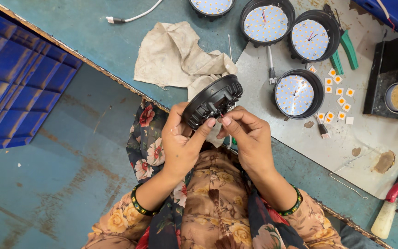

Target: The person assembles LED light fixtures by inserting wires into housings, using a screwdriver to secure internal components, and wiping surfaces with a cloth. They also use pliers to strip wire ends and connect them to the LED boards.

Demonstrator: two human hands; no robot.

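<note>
Ribbed round black lamp housing (213,101) pinched firmly between left hand (180,145) and right hand (249,136), over bench's near edge (116,80), beside crumpled cloth (176,55).

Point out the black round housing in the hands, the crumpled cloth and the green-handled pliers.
black round housing (212,100), head view, ribbed side wall.
crumpled cloth (171,55), head view, middle fold.
green-handled pliers (349,50), head view, right handle.
</note>
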